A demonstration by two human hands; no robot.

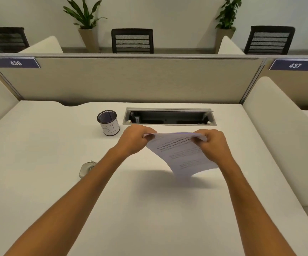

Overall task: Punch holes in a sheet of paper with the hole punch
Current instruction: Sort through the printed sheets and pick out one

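above the white desk by beige partition, both hands' fingers pinch the sheet of paper.

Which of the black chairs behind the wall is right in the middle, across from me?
The black mesh-backed chair straight ahead, between the two potted plants. The other two chairs stand off to the far left and far right.

Printed sheet of paper hangs lifted above the desk; silver hole punch lies left.
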